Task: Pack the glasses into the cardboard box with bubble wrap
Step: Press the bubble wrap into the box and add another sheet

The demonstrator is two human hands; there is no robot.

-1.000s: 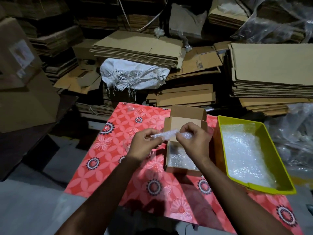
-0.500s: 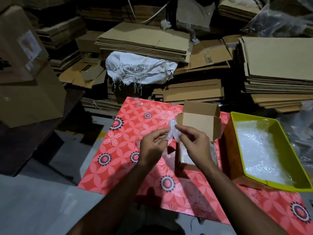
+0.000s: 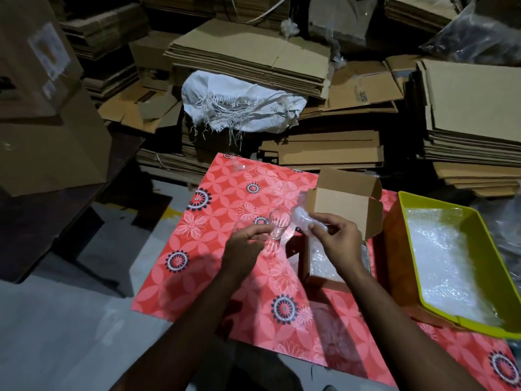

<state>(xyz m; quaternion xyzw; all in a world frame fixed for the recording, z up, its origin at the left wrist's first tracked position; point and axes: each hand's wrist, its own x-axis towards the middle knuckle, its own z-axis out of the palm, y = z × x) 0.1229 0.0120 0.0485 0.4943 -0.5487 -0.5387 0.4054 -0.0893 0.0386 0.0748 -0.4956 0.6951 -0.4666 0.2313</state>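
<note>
Pretty dim in here overall, the only well-lit patch is the red floral tablecloth (image 3: 225, 210). Light seems to fall from above and in front, since both forearms throw soft dark shadows toward its near edge. Just right of it, bubble wrap in the yellow tray (image 3: 479, 230) glares white, nearly blown out. Left of the cloth, the floor and boxes sink into murk. Fingers look slightly smeared, and edges bend from the wide lens.

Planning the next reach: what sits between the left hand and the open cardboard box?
In the head view, a clear glass at the left hand, then the bubble wrap piece pinched by the right hand over the cardboard box.
</note>
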